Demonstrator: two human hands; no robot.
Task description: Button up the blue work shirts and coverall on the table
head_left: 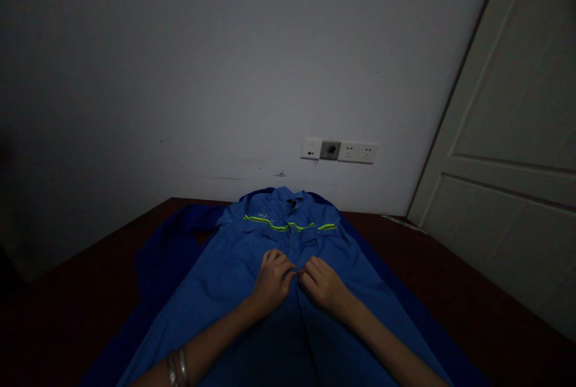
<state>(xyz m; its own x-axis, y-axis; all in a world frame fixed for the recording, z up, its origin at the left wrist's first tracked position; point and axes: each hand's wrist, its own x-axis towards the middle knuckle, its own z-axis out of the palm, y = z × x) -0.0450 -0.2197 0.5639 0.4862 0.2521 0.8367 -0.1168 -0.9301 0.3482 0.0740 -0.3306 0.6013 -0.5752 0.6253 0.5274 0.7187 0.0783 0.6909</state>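
Note:
A blue work jacket [234,267] with a yellow-green reflective stripe [288,225] across the chest lies flat on a dark red-brown table [76,303], collar toward the wall. My left hand [273,280] and my right hand [321,285] meet at the jacket's front opening, just below the stripe. Both have fingers curled and pinched on the two front edges of the cloth, fingertips almost touching. Bracelets [177,368] sit on my left wrist.
A white wall rises behind the table with a strip of power sockets [339,150] just above the jacket's collar. A pale panelled door [517,165] stands at the right. More dark blue cloth [162,249] spreads left of the jacket.

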